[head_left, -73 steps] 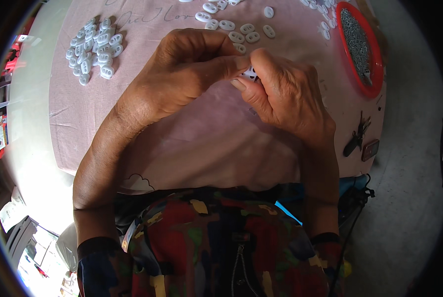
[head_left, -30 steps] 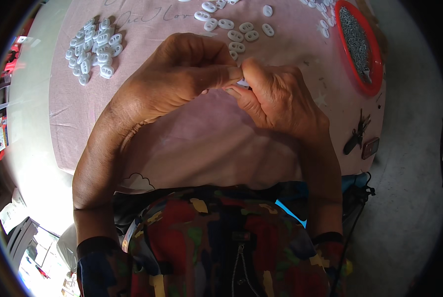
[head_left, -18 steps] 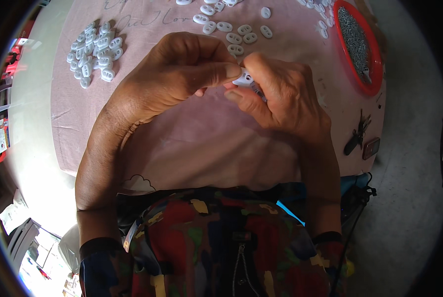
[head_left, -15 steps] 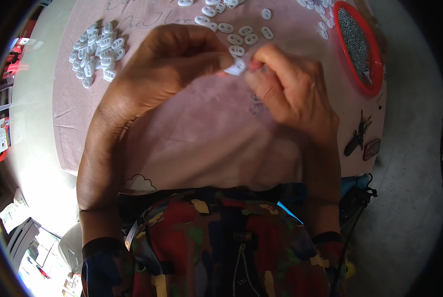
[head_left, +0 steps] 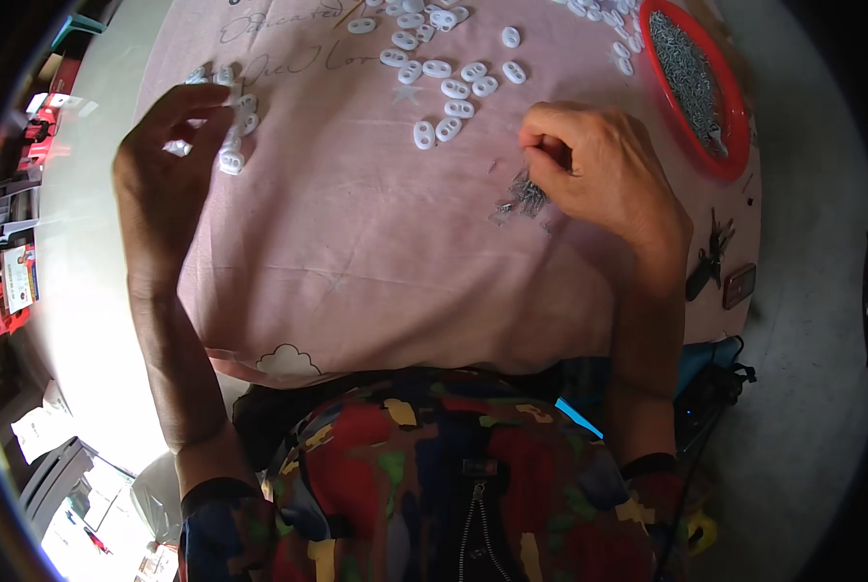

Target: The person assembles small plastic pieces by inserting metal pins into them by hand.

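Observation:
My left hand (head_left: 167, 145) is over the left pile of white oval two-hole pieces (head_left: 230, 163), covering much of it. Its thumb and index finger curl together in a pinch; whether a piece is between the tips is hard to see. My right hand (head_left: 599, 165) is above a small heap of thin metal bits (head_left: 529, 197), like screws or pins, on the pink cloth. The right thumb and index are pressed together; anything in them is too small to make out. Between the hands, further back, several loose white oval pieces (head_left: 437, 69) lie scattered.
A red tray (head_left: 741, 160) full of small metal bits stands at the far right, with more white pieces (head_left: 624, 66) beside it. Keys (head_left: 713, 247) and a small dark rectangular device (head_left: 739, 287) lie near the right edge of the pink cloth (head_left: 376, 291).
My hands have parted. The left moved left from the middle to the left pile; the right moved slightly right, over the metal heap. The white piece seen between them is no longer visible there.

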Demonstrator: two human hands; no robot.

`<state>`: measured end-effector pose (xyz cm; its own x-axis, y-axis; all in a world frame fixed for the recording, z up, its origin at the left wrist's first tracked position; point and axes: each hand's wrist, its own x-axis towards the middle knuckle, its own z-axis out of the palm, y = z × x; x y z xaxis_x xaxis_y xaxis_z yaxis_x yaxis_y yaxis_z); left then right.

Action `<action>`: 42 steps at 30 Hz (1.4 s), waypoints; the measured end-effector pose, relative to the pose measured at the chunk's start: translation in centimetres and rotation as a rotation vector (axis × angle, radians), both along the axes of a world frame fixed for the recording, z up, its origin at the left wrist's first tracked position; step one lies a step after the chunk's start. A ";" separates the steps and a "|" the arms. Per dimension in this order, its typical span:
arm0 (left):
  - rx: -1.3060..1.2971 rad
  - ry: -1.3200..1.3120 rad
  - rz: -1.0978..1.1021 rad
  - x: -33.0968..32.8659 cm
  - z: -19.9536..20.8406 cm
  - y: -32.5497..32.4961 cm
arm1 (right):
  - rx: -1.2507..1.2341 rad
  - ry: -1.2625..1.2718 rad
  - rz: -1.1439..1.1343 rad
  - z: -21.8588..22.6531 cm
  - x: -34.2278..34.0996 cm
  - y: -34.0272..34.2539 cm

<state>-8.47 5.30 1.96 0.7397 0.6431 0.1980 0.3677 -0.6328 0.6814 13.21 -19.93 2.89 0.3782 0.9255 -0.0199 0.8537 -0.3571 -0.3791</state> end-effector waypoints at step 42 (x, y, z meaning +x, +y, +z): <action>0.208 -0.266 -0.397 13.3 -3.7 -2.2 | 0.605 0.354 -0.101 -3.0 1.2 1.2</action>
